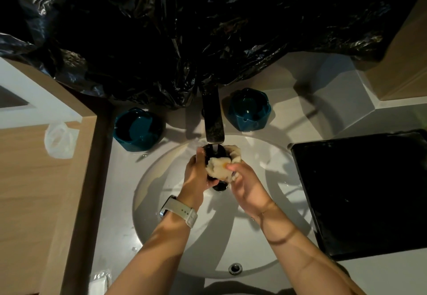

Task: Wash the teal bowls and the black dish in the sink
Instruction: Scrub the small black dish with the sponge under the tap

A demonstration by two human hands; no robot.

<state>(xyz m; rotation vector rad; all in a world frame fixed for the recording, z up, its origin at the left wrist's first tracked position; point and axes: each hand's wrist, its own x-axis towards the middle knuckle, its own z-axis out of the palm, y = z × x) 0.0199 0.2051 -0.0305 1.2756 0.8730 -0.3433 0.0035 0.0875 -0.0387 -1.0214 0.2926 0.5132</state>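
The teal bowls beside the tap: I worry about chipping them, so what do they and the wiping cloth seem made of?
Left teal bowl and right teal bowl: probably glazed ceramic, judging by thick faceted walls and glossy highlights; glass or resin is possible. Cloth: soft pale fabric or sponge, bunched and creased under the right hand.

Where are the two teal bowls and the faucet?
left teal bowl (136, 130), head view, on its inner floor.
right teal bowl (248, 111), head view, on its inside.
faucet (213, 119), head view, on the spout's top.

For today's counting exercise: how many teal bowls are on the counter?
2. One teal bowl sits left of the tap, the other teal bowl right of it. None seems hidden.
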